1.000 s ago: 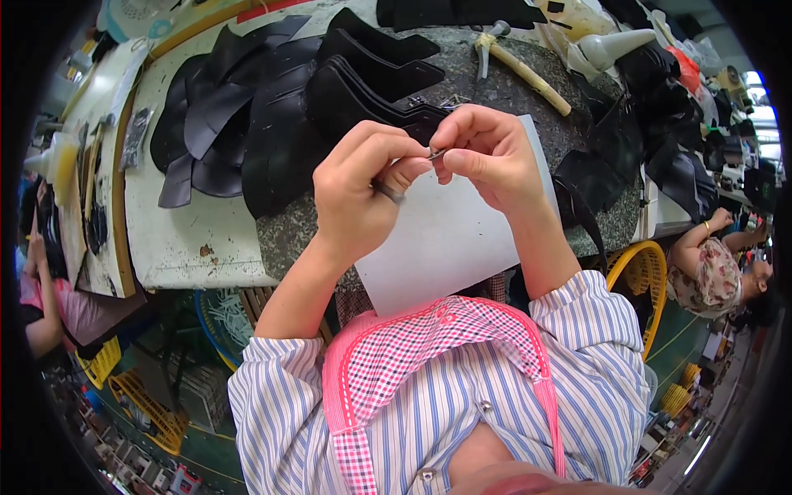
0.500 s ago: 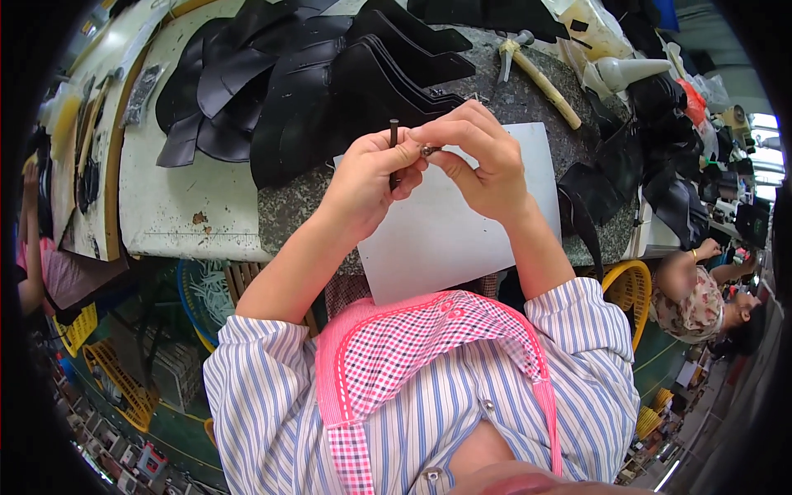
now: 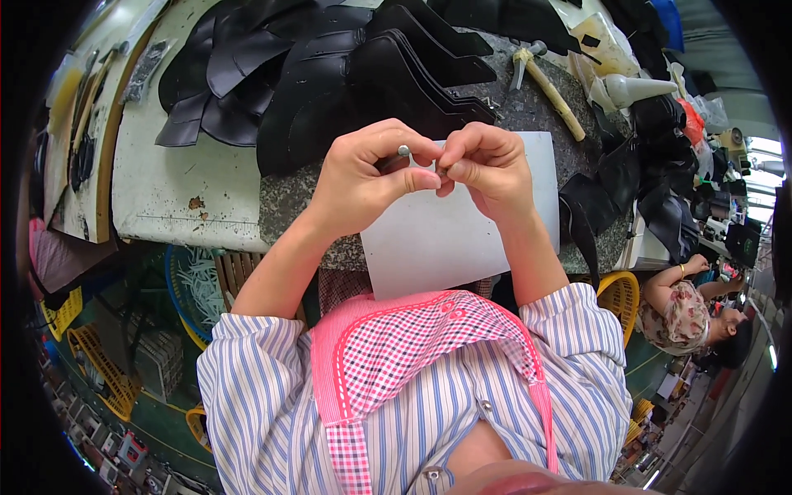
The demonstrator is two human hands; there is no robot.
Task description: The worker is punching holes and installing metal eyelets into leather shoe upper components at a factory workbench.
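Note:
Above a white sheet (image 3: 454,239), my two hands meet at the fingertips. My left hand (image 3: 359,177) is closed round a thin metal rod (image 3: 403,151), whose round end points up between thumb and forefinger. My right hand (image 3: 495,169) pinches a small dark piece (image 3: 443,171) against the left fingertips; its kind is too small to tell. Just beyond the hands lies a stack of black leather-like cut pieces (image 3: 375,87). Beneath the sheet is a speckled stone slab (image 3: 289,202).
A hammer (image 3: 554,95) with a pale wooden handle lies at the far right of the slab. Beside it are a white cone-nosed bottle (image 3: 631,89) and black scraps (image 3: 598,202). Yellow baskets (image 3: 620,301) stand below the table. A co-worker (image 3: 681,309) is at the right.
The rod has tilted from upright across my left fingers to end-on toward me. My right hand has turned and pinches lower, with its fingers more curled.

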